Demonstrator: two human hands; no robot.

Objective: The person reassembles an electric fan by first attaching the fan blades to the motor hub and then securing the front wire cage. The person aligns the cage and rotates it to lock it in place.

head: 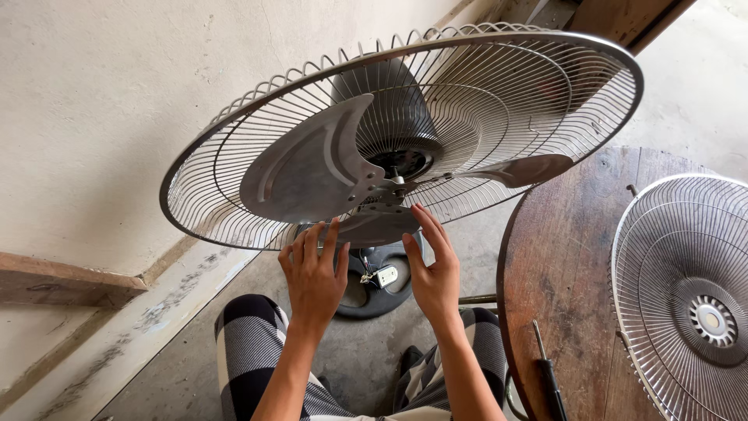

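Rough plaster wall (101,101) and a concrete floor (195,343) form the background, with a wooden beam (62,281) lying along the foot of the wall. A fan (405,132) stands tilted towards the viewer; its rear wire guard (234,168) is in place and the grey metal blades (312,168) are exposed, the front being uncovered. The fan's dark round base (374,292) rests on the floor between the person's knees. The left hand (314,277) is open, fingers spread and extended upward, fingertips touching the lower edge of the nearest blade; it grips nothing. The right hand (432,269) is likewise open, fingers straight and close together, their tips against the same blade close to the hub (397,187). A round wooden bench (569,257) stands to the right, apart from the hands. A detached front guard (686,288) lies at its right edge, and a screwdriver (549,374) lies near its front edge.
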